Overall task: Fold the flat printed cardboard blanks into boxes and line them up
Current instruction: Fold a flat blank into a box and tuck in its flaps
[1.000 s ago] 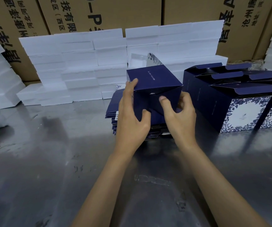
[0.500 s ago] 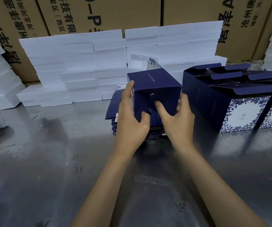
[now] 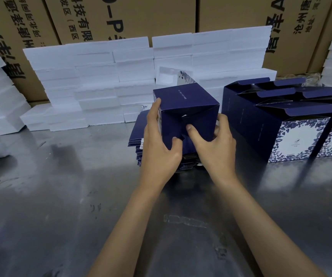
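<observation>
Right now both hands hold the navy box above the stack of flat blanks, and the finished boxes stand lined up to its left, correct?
Not quite: the head view shows the finished boxes to the right of the navy box, not left. Both hands, left and right, do hold it above the stack of flat blanks.

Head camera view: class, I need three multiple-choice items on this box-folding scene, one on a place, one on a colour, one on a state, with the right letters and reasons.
1. Where does the stack of flat blanks lie?
A. Behind and under the held box
B. On the foam blocks
C. Inside a finished box

2. What colour is the held box's plain face?
A. Red
B. Dark navy blue
C. Yellow

3. How are the finished boxes' top flaps?
A. Taped shut
C. Torn off
B. Standing open

Answers: 1 A, the stack shows just beyond the left hand and right hand; 2 B, its faces are navy; 3 B, the flaps stick up, unclosed.
</observation>
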